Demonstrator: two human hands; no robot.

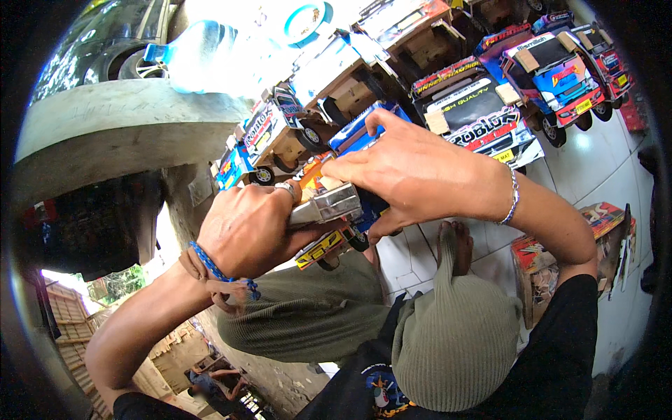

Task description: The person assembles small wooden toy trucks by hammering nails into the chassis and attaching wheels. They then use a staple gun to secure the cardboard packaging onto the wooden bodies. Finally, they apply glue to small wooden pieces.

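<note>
Hands both on one toy truck [341, 227], held above the knees [308, 308] in olive trousers. Left hand [245, 227]: ring on one finger, blue cord and brown band at the wrist, grip closed round a shiny metal tool [329, 204], pressed flat against the truck's upper side. Right hand [413, 171]: beaded bracelet at the wrist, palm laid over the truck's far side, fingers bent down round its blue body, grip closed on it. Truck tilted, yellow plate at its low end, one black wheel showing just beneath the tool.

Beyond the truck, more toy trucks parked in rows on the white tiled floor [595, 161]: white cab truck [280, 133] just behind the left hand, black-and-white truck [483, 115] just behind the right hand, blue-and-red truck [560, 73] farther off to that side. Right of the truck, past the forearm, cardboard box [553, 259] with printed sheets. Bare foot [455, 245] on the tiles just below the right wrist. Far behind the truck, water jug [203, 56] lying on a concrete ledge [119, 126], car [112, 42] beyond that.
</note>
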